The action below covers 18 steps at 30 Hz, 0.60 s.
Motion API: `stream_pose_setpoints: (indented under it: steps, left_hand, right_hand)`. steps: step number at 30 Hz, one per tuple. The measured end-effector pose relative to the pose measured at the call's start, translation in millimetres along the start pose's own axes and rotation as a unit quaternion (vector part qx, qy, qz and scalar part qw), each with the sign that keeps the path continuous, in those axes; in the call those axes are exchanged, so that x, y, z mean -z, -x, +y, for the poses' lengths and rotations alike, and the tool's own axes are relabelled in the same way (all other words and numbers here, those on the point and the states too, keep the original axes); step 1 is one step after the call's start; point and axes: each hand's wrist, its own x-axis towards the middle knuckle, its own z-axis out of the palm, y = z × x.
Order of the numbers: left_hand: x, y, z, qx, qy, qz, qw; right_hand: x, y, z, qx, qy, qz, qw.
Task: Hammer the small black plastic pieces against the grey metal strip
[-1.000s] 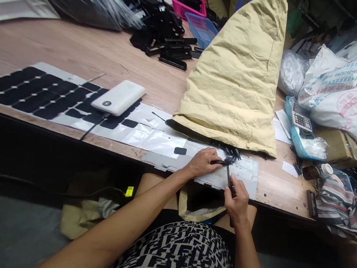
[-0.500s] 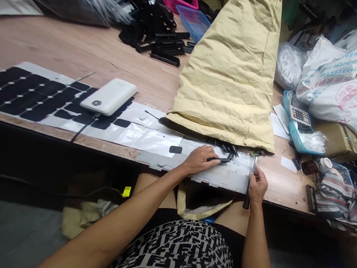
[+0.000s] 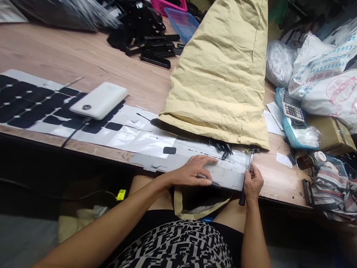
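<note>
My left hand is open over the table's front edge, thumb and fingers spread apart. A small dark piece, smeared by motion, shows just off its lower fingertips. My right hand is wrapped round the dark handle of a small hammer, its metal head pointing away from me. Between the hands lies a grey plate, with several short black parts at its far side. The mouth of a yellow cloth sack opens towards these parts. Below the edge, an open beige bag sits at my lap.
At left, a white power bank rests on a dark-celled solar panel. Black parts, a pink basket and a blue basket stand farther back. A calculator, plastic bags and a striped cloth crowd the right.
My left hand has drawn back towards the table edge and opened, letting go of the slim black piece it held. My right hand keeps the hammer in nearly the same place. The view has shifted slightly.
</note>
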Motion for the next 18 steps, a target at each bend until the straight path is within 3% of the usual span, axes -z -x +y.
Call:
stream_pose_setpoints:
  steps: [6, 10, 13, 16, 18]
  left_hand:
    - [-20.3, 23, 24, 0.003, -0.080, -0.017, 0.997]
    - [-17.6, 15, 26, 0.021, -0.030, 0.018, 0.999]
    - [-6.1, -7, 21, 0.131, 0.040, 0.137, 0.981]
    - [5.5, -39, 7, 0.294, 0.016, 0.301, 0.907]
    - [10.6, -60, -5, 0.350, -0.022, 0.332, 0.876]
  right_hand:
    - [0, 0, -2, 0.000, 0.003, 0.004, 1.000]
    - [0, 1, -3, 0.002, 0.001, -0.001, 1.000]
    - [0, 1, -3, 0.001, 0.002, 0.002, 1.000]
    - [0, 1, -1, 0.000, 0.003, 0.002, 1.000]
    - [0, 1, -1, 0.000, 0.001, -0.001, 1.000]
